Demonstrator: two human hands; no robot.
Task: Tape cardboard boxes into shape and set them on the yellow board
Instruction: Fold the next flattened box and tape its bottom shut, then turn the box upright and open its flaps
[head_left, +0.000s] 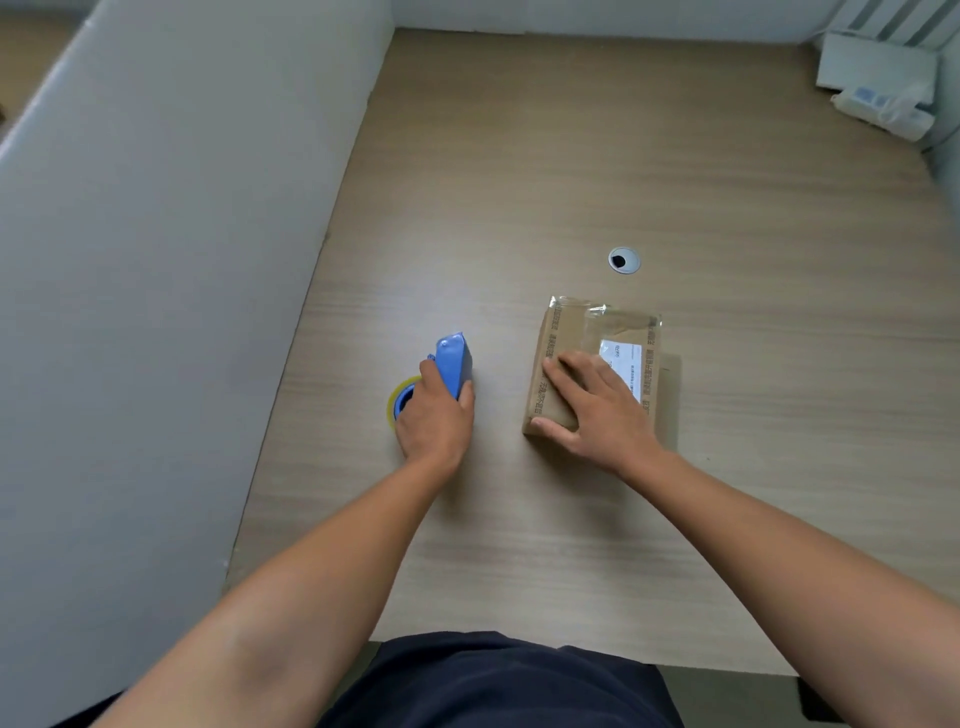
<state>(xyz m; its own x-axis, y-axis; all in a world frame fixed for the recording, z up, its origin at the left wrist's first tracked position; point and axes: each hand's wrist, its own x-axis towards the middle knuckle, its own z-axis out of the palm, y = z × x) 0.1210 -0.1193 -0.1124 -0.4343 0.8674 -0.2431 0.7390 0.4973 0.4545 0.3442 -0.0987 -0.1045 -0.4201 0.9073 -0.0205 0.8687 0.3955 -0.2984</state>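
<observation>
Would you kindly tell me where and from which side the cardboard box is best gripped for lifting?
The cardboard box lies flat and low, its long sides running front to back. Likely best: come from above and span its narrower width near the middle, thumb on the left long edge, fingers on the right. The right hand rests flat on top, well placed for that.

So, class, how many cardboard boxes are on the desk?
1. The cardboard box lies right of centre on the desk, under the right hand; others may be hidden.
</observation>
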